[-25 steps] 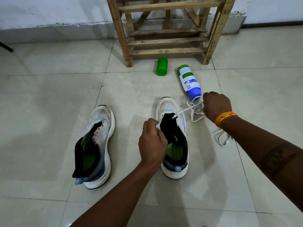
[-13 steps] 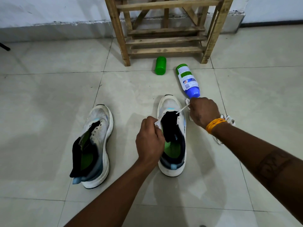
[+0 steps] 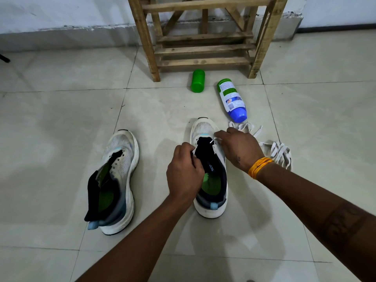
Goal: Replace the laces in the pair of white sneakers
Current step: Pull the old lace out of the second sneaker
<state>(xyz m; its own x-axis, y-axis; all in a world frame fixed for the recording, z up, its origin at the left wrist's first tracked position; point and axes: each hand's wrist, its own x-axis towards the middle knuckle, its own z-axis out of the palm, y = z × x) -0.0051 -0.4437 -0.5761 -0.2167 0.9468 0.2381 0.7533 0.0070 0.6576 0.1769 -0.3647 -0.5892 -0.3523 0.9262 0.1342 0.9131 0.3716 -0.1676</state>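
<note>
Single head-worn view, forward and down, near the floor (image 3: 61,123)

No text can be read with certainty. Small print and a picture are carried on the white and green label of the blue-capped bottle (image 3: 231,99) lying right of centre in the upper half of the frame, but the letters are too small to be made out. A small white mark is seen on the dark tongue of the right sneaker (image 3: 211,165), also illegible.
</note>
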